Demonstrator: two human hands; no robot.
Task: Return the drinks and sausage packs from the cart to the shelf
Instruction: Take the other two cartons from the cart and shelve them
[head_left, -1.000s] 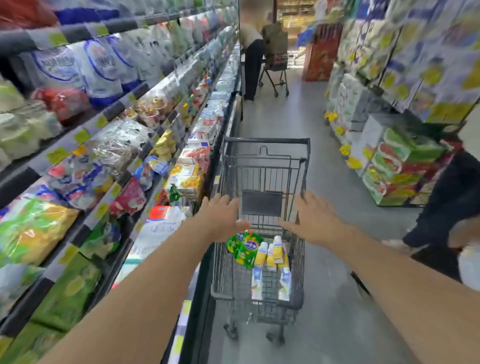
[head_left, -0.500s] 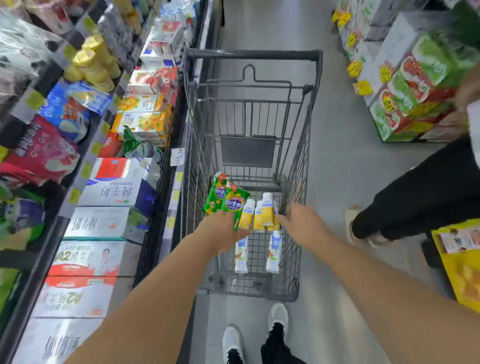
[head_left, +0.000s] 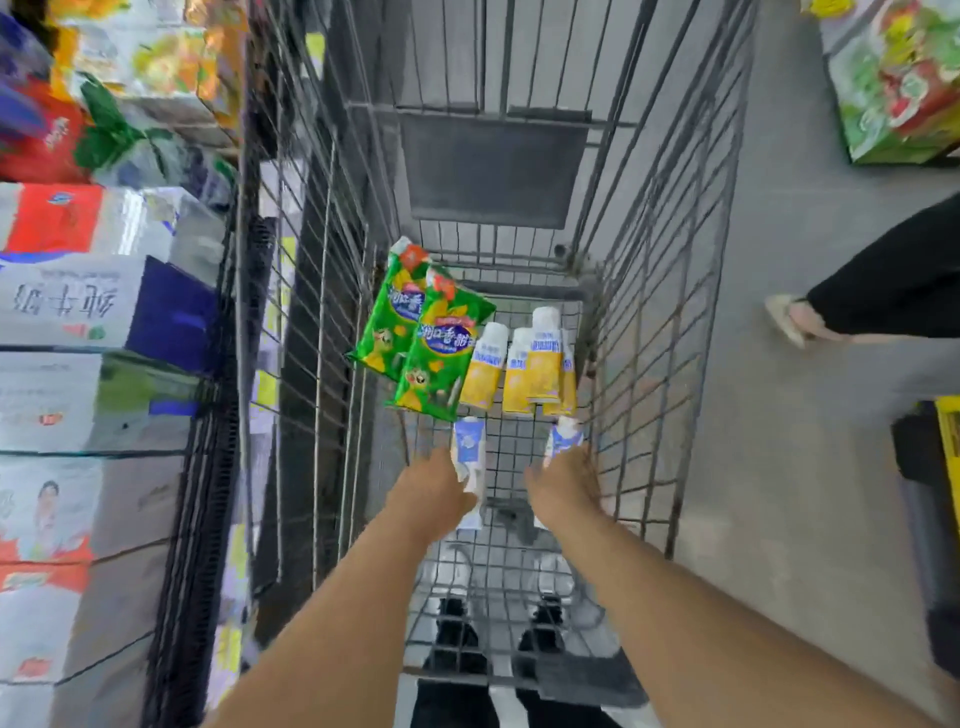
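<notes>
Inside the wire cart (head_left: 670, 322), two green sausage packs (head_left: 423, 343) lean against the left wall. Beside them lie several yellow drink bottles (head_left: 530, 369). Nearer to me, two blue-and-white drink cartons lie on the cart floor. My left hand (head_left: 431, 499) is down on the left carton (head_left: 469, 449), covering part of its side. The right carton (head_left: 563, 439) has its lower half under my right hand (head_left: 563, 491). The backs of my hands hide the fingers, so any grip is hidden.
The shelf (head_left: 208, 415) to the cart's left holds stacked milk cases (head_left: 67, 306) and coloured packs. On the right, a person's leg and shoe (head_left: 831, 312) stand in the aisle near a floor display (head_left: 898, 93). My shoes show through the cart floor.
My view has tilted down into the cart. Both hands left the cart handle and reached down onto the two blue-and-white cartons.
</notes>
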